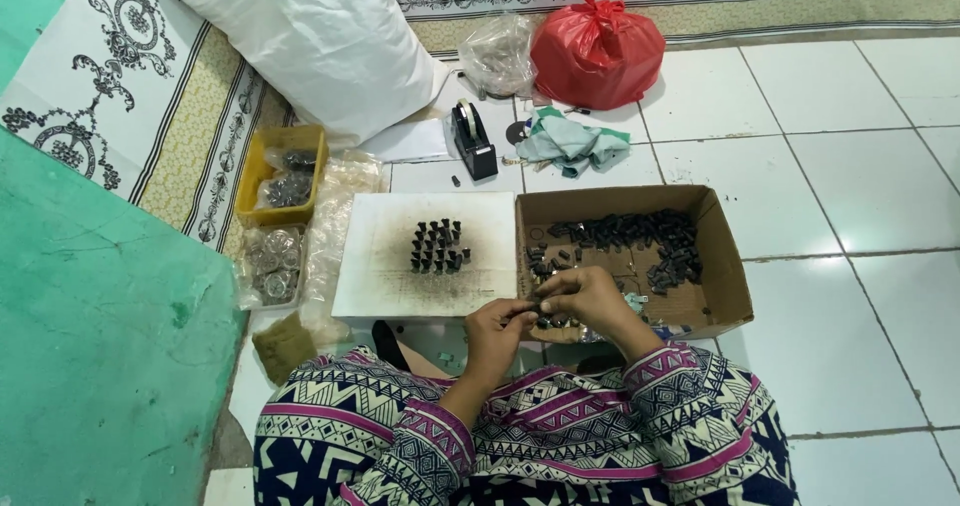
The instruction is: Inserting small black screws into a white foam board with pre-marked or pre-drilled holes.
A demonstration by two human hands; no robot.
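Big white sack (pixel 310 36) at top, contents hidden. Cardboard box (pixel 722 266) right of white board (pixel 385 256), holding heaps of small black parts (pixel 640 236). Red tied bag (pixel 597 51), clear bag (pixel 497 54) beside it. Yellow tray (pixel 255 171) with dark bits, clear tub (pixel 272 264) below. Left hand (pixel 497 328) and right hand (pixel 585 296) pinching one small black piece (pixel 537 307) together at box's near corner.
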